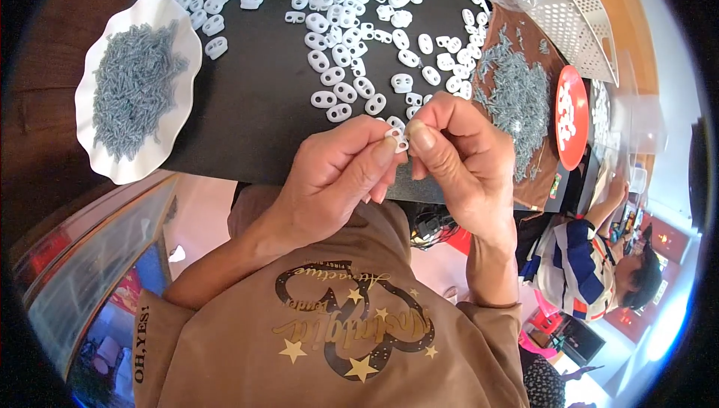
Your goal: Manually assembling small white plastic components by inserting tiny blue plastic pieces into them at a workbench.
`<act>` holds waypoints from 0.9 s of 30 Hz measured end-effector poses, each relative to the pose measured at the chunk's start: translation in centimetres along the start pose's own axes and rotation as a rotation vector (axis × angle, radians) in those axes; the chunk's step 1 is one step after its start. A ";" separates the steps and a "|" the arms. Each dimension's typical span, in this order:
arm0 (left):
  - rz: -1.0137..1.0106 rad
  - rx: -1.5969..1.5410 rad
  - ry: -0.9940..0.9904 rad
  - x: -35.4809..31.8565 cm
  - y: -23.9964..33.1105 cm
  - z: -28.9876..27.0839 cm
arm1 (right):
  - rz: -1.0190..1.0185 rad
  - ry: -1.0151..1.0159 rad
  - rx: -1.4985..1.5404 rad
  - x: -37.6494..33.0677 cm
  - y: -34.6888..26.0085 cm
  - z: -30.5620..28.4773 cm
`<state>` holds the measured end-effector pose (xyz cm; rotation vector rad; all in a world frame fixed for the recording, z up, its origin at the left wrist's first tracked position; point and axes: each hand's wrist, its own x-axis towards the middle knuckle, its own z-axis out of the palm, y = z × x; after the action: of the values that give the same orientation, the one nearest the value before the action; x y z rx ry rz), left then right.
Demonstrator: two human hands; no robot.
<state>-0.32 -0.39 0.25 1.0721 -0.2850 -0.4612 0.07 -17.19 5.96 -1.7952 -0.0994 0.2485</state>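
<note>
Close in front of me, at the table's near edge, my left hand (329,176) pinches a small white two-hole cord lock (399,140) between thumb and fingers. My right hand (468,165) meets it from the other side, its thumb and forefinger pressed together at the piece's edge. Whatever lies between those right fingertips is hidden. Just beyond my hands, many loose white cord locks (341,56) spread over the black tabletop (251,101).
At left, a white scalloped dish (191,41) holds a heap of small grey springs (135,93). More springs (520,97) lie on brown cloth (535,187) at right, beside a red plate (577,150) with small white parts and a white perforated basket (577,15). Another person (573,262) sits farther right.
</note>
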 end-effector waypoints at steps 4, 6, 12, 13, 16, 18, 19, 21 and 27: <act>0.010 -0.005 0.018 0.0 0.0 0.0 | 0.012 0.030 0.058 -0.1 -0.1 0.3; 0.009 -0.004 0.026 0.0 -0.1 -0.1 | 0.032 0.036 0.035 -0.1 -0.1 0.3; 0.006 -0.047 0.039 0.0 0.0 0.2 | 0.022 0.055 0.024 -0.1 0.2 0.4; 0.004 -0.047 0.039 0.0 0.0 0.3 | 0.023 0.055 0.026 -0.1 0.2 0.3; 0.006 -0.048 0.042 0.0 -0.1 0.3 | 0.010 0.040 0.046 -0.1 0.5 0.3; 0.009 -0.051 0.045 -0.1 -0.1 0.3 | 0.004 0.038 0.057 -0.1 0.6 0.3; 0.003 -0.033 0.042 -0.1 -0.1 0.2 | 0.006 0.039 0.056 -0.1 0.7 0.3; -0.004 -0.017 0.039 0.0 -0.2 0.1 | -0.005 0.045 0.072 0.0 0.8 0.3; 0.006 -0.047 0.057 0.3 0.1 0.4 | 0.026 0.033 0.020 0.1 0.4 0.2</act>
<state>-0.25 -0.78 0.48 1.0364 -0.2264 -0.4294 0.13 -17.05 5.54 -1.7811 -0.0495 0.2377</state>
